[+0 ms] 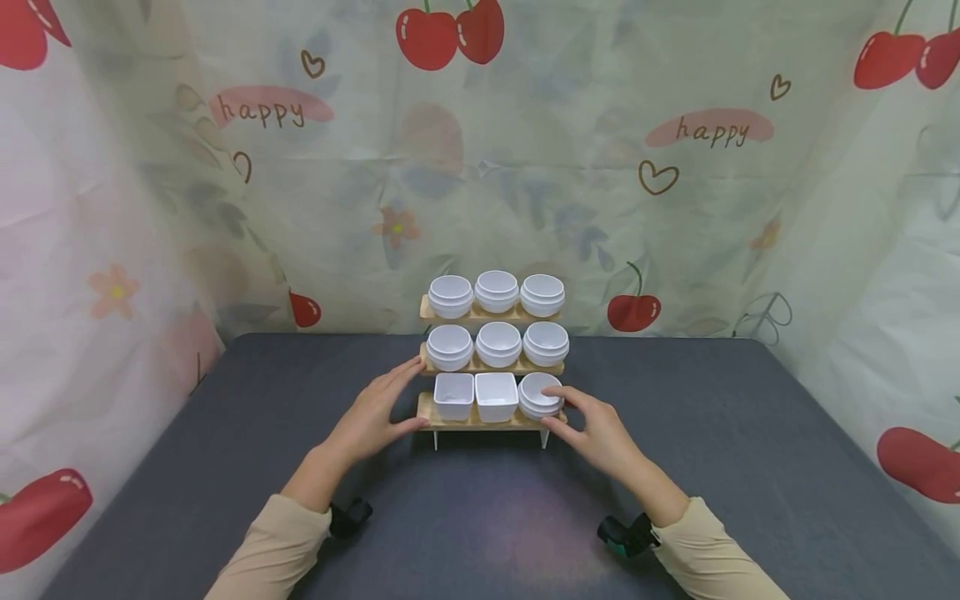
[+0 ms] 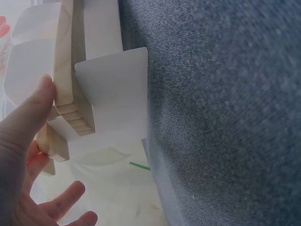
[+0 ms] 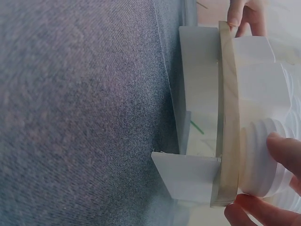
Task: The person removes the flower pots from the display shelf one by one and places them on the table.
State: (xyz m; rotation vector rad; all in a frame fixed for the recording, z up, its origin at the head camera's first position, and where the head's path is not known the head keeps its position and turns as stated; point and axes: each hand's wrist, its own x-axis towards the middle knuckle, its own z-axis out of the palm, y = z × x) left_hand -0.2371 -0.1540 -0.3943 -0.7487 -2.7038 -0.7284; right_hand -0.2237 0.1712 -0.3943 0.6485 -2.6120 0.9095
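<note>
A three-tier wooden rack [image 1: 480, 422] stands at the middle of the table and carries white bowls. The top and middle tiers each hold three round bowls. The bottom tier holds two square cups [image 1: 476, 397] and one round bowl [image 1: 538, 398]. My left hand [image 1: 411, 394] is at the rack's left end, fingers straight, its thumb [image 2: 28, 117] pressing the end of the bottom shelf [image 2: 66, 70]. My right hand [image 1: 553, 408] pinches the right end, with a finger [image 3: 284, 148] on the round bowl [image 3: 263, 160] and the thumb [image 3: 254, 214] at the shelf's corner [image 3: 229, 117].
A dark grey cloth [image 1: 225, 433] covers the table, with bare stretches on both sides of the rack and in front of it. A curtain printed with cherries [image 1: 633, 312] closes off the back and both sides. White legs [image 3: 188, 183] lift the rack off the cloth.
</note>
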